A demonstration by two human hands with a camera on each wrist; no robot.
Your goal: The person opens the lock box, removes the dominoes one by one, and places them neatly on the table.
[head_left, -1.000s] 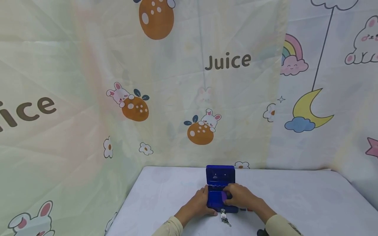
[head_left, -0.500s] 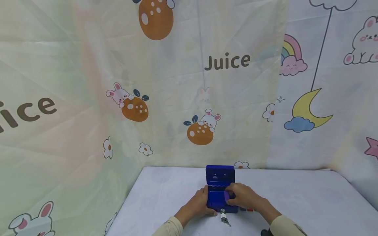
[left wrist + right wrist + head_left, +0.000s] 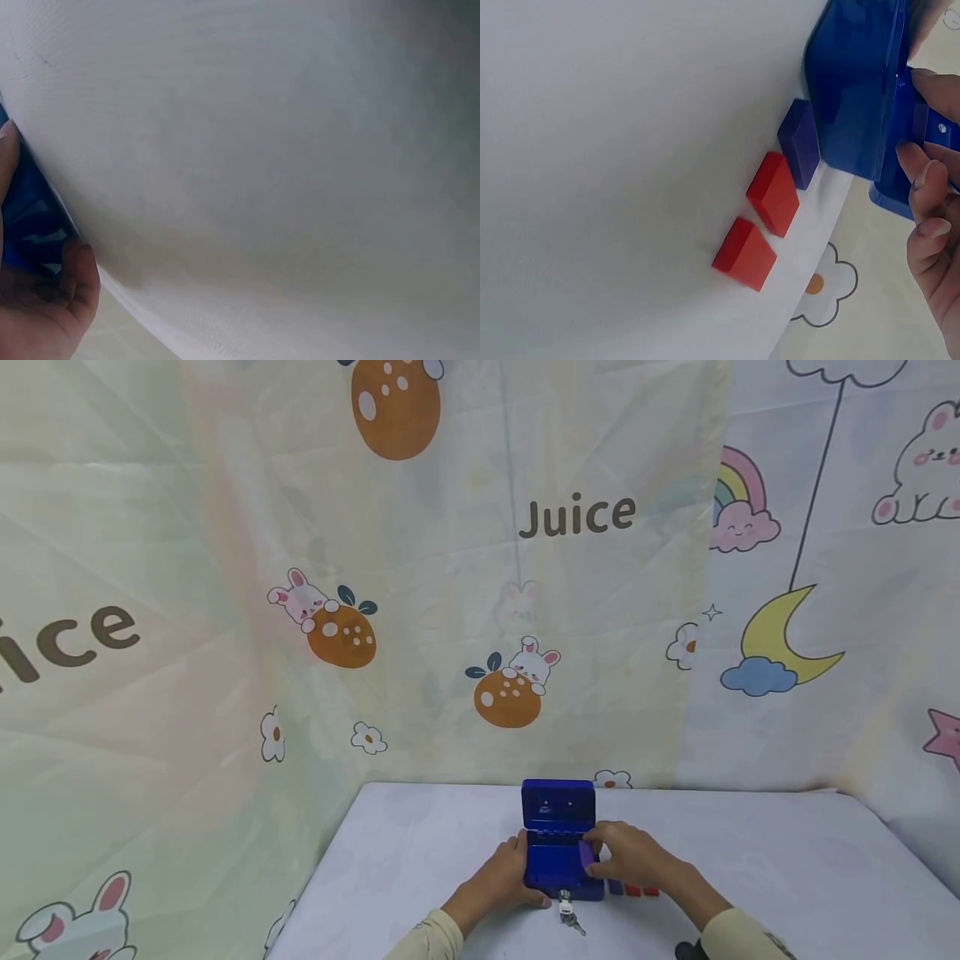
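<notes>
A small blue cash box (image 3: 551, 864) stands on the table with its lid (image 3: 558, 804) raised. From its front hangs a bunch of keys (image 3: 572, 920). My left hand (image 3: 504, 877) holds the box by its left side, thumb near the front corner; the left wrist view catches only part of this hand (image 3: 52, 307). Over the right side of the box, my right hand (image 3: 633, 856) pinches a purple block (image 3: 587, 853) between thumb and fingers, at the box's right wall. The fingers partly cover the block.
Right of the box lie a dark blue block (image 3: 800, 144) and two red blocks, one nearer (image 3: 774, 193) and one farther (image 3: 745, 253). A black object (image 3: 688, 950) shows beside the right sleeve. Behind the white table (image 3: 435, 827) hangs a printed curtain (image 3: 435, 610).
My right hand has moved right with the purple block, from the middle of the box to its right wall. More of the blocks beside the box shows. The left hand stays put.
</notes>
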